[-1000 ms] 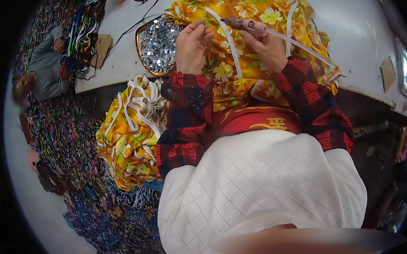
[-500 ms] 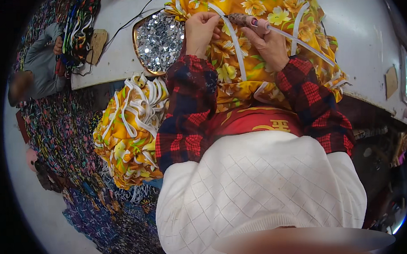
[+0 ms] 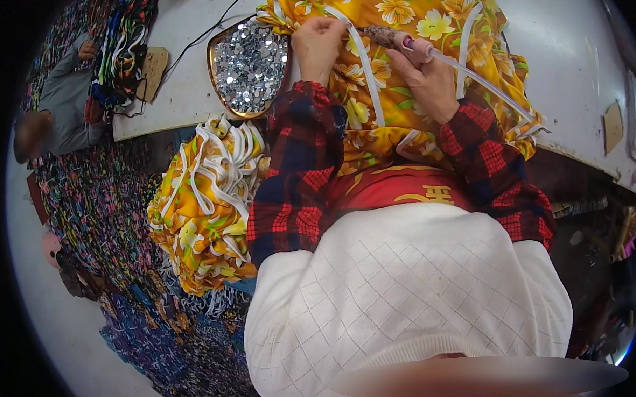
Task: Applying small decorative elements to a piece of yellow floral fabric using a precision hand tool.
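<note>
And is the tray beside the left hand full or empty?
The tray is not empty: silver discs cover nearly all its base; whether they fill its depth, I cannot tell.

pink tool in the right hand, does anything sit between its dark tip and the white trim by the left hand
Nothing visible does: the pink tool in the right hand has its dark tip right up by the white trim, near the left hand. Whether they touch is too small to tell.
</note>
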`<state>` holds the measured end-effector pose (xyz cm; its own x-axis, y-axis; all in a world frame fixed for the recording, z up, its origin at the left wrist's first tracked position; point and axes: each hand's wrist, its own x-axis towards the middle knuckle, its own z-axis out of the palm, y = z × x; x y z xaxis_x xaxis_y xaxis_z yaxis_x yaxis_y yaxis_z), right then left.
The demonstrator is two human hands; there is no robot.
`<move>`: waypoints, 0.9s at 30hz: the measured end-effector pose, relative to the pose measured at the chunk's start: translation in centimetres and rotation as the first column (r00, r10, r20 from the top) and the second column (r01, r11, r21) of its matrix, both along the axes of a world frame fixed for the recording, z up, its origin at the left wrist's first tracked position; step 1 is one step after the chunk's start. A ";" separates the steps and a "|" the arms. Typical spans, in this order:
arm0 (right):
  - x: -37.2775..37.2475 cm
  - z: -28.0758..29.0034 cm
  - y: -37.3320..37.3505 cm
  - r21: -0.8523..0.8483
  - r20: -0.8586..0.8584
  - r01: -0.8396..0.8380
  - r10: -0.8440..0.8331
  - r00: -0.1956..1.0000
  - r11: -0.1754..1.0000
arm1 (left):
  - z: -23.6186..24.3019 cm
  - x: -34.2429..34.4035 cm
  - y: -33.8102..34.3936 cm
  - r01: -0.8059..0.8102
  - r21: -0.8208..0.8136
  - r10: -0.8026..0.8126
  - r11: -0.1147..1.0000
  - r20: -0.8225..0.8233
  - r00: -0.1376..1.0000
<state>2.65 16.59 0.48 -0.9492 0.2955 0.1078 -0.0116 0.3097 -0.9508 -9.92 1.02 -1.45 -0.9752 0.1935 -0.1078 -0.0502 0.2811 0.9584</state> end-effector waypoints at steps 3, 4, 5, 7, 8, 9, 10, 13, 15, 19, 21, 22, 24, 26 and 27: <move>1.4 0.1 0.4 -0.091 -0.036 0.029 -0.033 0.999 0.995 | 0.8 -0.2 -2.3 -0.411 0.741 0.099 0.531 0.427 0.899; 2.2 0.1 0.7 -0.109 0.040 0.058 -0.054 0.998 0.992 | 1.0 0.4 -2.9 -0.551 0.778 0.076 0.302 0.557 0.827; 3.1 0.2 0.9 -0.114 -0.022 0.013 -0.016 1.000 0.993 | 1.1 1.2 -3.5 -0.499 0.813 0.010 0.299 0.521 0.854; 5.4 0.3 1.4 -0.371 0.064 -0.092 0.125 0.990 0.924 | 1.0 4.1 -4.2 -0.531 0.766 0.019 0.362 0.564 0.826; 5.8 0.1 1.5 -0.253 0.079 -0.092 0.116 0.990 0.963 | 1.0 5.7 -4.4 -0.387 0.767 -0.037 0.512 0.470 0.882; 6.4 0.0 1.5 -0.256 0.087 -0.093 0.119 0.989 0.962 | 0.9 7.4 -4.3 -0.343 0.743 -0.036 0.575 0.442 0.897; 7.0 -0.1 1.5 -0.253 0.040 -0.124 0.139 0.990 0.960 | 1.0 8.5 -4.4 -0.317 0.704 -0.077 0.635 0.467 0.881; 8.0 -0.2 1.7 -0.229 0.018 -0.197 0.207 0.978 0.953 | 1.5 11.0 -4.2 -0.221 0.634 -0.135 0.741 0.464 0.876; 8.3 -0.2 1.7 -0.168 0.095 -0.199 0.216 0.972 0.966 | 1.9 11.8 -3.9 -0.189 0.567 -0.118 0.801 0.460 0.880; 8.4 -0.4 1.3 -0.243 0.133 -0.183 0.220 0.966 0.952 | 2.3 12.3 -3.9 -0.159 0.531 -0.103 0.833 0.431 0.897; 8.2 -0.5 1.1 -0.257 0.088 -0.165 0.193 0.977 0.952 | 2.0 12.3 -4.0 -0.124 0.525 -0.132 0.842 0.422 0.897; 8.3 -0.6 1.1 -0.246 0.060 -0.170 0.190 0.980 0.954 | 1.9 12.3 -4.0 -0.104 0.521 -0.148 0.847 0.420 0.895; 8.2 -0.6 1.2 -0.156 0.114 -0.199 0.218 0.969 0.967 | 1.6 12.2 -4.0 -0.085 0.517 -0.166 0.852 0.421 0.892; 8.2 -0.7 1.2 -0.139 0.100 -0.200 0.215 0.972 0.970 | 1.4 12.2 -4.0 -0.066 0.561 -0.219 0.825 0.426 0.878; 8.2 -0.7 1.2 -0.126 0.097 -0.195 0.208 0.973 0.973 | 1.4 12.2 -3.9 -0.029 0.599 -0.255 0.801 0.384 0.887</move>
